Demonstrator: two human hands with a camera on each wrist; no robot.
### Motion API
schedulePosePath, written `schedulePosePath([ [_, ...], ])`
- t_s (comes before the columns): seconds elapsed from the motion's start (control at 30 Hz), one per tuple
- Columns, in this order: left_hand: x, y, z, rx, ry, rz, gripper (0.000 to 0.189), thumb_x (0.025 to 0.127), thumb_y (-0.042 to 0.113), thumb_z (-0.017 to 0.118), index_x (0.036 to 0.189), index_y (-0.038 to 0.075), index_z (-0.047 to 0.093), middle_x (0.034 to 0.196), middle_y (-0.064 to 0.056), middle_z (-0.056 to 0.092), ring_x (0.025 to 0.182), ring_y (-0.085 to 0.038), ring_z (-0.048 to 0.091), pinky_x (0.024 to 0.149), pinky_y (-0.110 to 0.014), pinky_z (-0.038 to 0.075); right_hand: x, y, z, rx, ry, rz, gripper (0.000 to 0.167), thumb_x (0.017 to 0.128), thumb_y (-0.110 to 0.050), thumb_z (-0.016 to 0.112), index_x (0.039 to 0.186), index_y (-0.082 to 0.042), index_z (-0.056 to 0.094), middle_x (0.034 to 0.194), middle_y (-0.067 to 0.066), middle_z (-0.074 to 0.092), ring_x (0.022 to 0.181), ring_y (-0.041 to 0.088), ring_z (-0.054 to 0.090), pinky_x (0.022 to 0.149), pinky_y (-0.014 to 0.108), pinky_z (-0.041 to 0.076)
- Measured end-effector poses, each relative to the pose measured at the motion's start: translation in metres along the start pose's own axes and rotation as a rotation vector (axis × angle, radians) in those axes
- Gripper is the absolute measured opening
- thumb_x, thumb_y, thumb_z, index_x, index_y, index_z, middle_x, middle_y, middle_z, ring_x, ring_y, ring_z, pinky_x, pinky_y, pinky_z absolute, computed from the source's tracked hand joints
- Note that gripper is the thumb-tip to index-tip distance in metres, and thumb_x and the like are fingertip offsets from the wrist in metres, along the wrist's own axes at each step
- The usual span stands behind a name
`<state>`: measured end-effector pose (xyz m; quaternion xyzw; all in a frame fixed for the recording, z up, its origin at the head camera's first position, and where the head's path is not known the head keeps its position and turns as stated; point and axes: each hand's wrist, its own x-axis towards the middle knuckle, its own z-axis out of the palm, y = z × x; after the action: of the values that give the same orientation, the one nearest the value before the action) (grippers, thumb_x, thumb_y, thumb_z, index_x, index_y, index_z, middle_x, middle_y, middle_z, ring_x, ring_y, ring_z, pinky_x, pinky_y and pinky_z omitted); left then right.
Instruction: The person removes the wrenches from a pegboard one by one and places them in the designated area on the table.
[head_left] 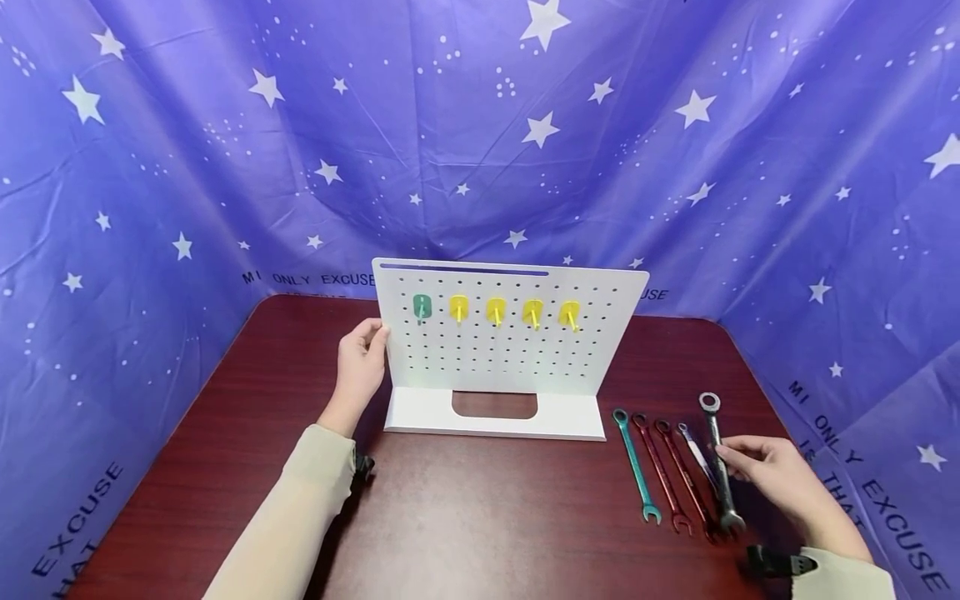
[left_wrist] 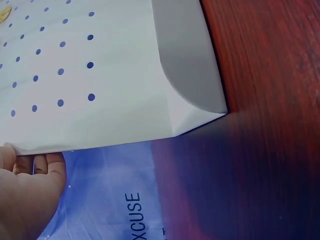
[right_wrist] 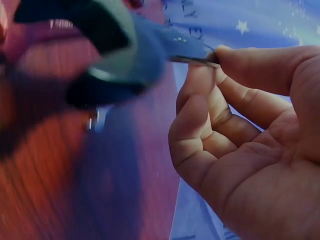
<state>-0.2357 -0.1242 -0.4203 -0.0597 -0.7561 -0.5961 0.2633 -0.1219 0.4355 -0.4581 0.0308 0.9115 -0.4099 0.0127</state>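
Note:
My right hand [head_left: 776, 475] pinches a silver combination wrench [head_left: 720, 467] by its shaft, ring end away from me; in the right wrist view its open jaw end [right_wrist: 115, 55] looms large and blurred, above the table. At its left lie a small silver wrench [head_left: 696, 450], two red wrenches [head_left: 684, 475] and a green wrench [head_left: 634, 467], roughly side by side. My left hand [head_left: 362, 362] grips the left edge of a white pegboard [head_left: 495, 367], thumb in front and fingers behind. On the board sit a green hook [head_left: 422, 307] and several yellow hooks [head_left: 496, 312], all bare.
The pegboard stands upright on its flat white foot [head_left: 495, 423], which has a cut-out, on a dark red wooden table [head_left: 480, 500]. A purple curtain [head_left: 450, 125] with white stars hangs behind and at both sides.

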Motion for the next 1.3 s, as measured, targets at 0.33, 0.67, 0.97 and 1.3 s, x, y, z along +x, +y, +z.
schedulePosePath([
  [0.33, -0.001, 0.0, 0.0, -0.006, -0.011, -0.01, 0.012, 0.1, -0.009, 0.056, 0.102, -0.015, 0.066, 0.081, -0.032, 0.063, 0.053, -0.007, 0.035, 0.048, -0.015, 0.026, -0.001, 0.017, -0.011, -0.126, -0.031, -0.022, 0.025, 0.097, -0.011, 0.069, 0.102, 0.014, 0.071, 0.084, 0.01, 0.071, 0.069, 0.008, 0.062, 0.061, 0.027, 0.052],
  [0.67, -0.002, -0.001, 0.0, -0.002, -0.022, -0.02, 0.012, 0.1, -0.008, 0.056, 0.101, -0.016, 0.066, 0.078, -0.034, 0.06, 0.054, -0.007, 0.036, 0.049, -0.014, 0.026, -0.003, 0.026, -0.015, -0.252, -0.065, -0.031, 0.02, 0.095, -0.014, 0.072, 0.1, 0.005, 0.075, 0.094, 0.013, 0.073, 0.075, 0.002, 0.057, 0.063, 0.027, 0.048],
  [0.97, -0.001, -0.003, -0.001, -0.001, -0.004, 0.008, 0.011, 0.099, -0.01, 0.057, 0.1, -0.016, 0.066, 0.069, -0.026, 0.054, 0.055, -0.009, 0.036, 0.049, -0.016, 0.027, 0.0, 0.021, -0.013, -0.25, -0.091, 0.022, 0.02, 0.096, -0.016, 0.071, 0.096, 0.004, 0.076, 0.083, 0.006, 0.07, 0.067, 0.01, 0.053, 0.058, 0.029, 0.045],
  [1.3, -0.001, 0.0, -0.002, 0.008, 0.003, 0.009, 0.01, 0.099, -0.011, 0.057, 0.099, -0.017, 0.065, 0.067, -0.024, 0.053, 0.053, -0.007, 0.036, 0.049, -0.015, 0.027, -0.006, 0.033, -0.008, -0.198, -0.041, -0.03, 0.012, 0.09, -0.009, 0.075, 0.086, 0.002, 0.075, 0.069, -0.001, 0.063, 0.059, 0.005, 0.048, 0.053, 0.027, 0.042],
])
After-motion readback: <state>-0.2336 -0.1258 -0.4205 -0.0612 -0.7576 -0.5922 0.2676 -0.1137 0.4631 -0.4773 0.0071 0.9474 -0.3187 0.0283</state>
